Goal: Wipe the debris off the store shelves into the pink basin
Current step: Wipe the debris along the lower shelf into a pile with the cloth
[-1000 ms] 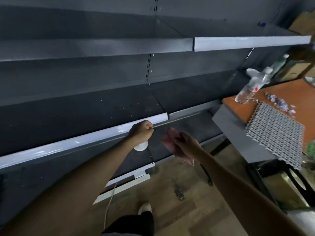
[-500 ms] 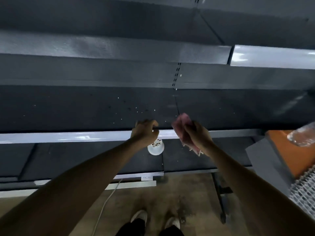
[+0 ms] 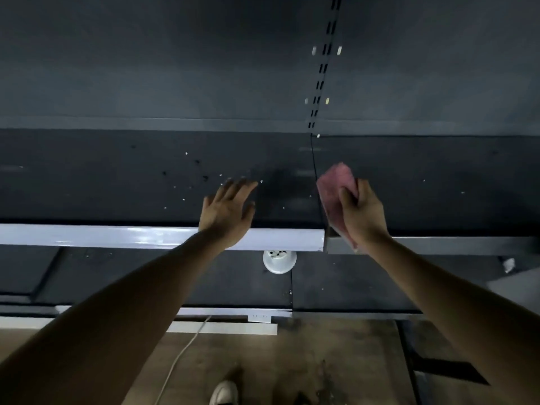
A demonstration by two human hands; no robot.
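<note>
Over the dark middle shelf [image 3: 117, 185], the left hand [image 3: 228, 211] is spread flat, fingers apart, beside scattered pale debris [image 3: 186, 153]. The right hand [image 3: 362, 214] grips a pink cloth [image 3: 333, 182] by the shelf seam. A pale basin [image 3: 279, 263] sits on the lower shelf [image 3: 350, 282], half under the front lip.

The shelf's front lip [image 3: 117, 236] hides part of the basin [image 3: 279, 263].
</note>
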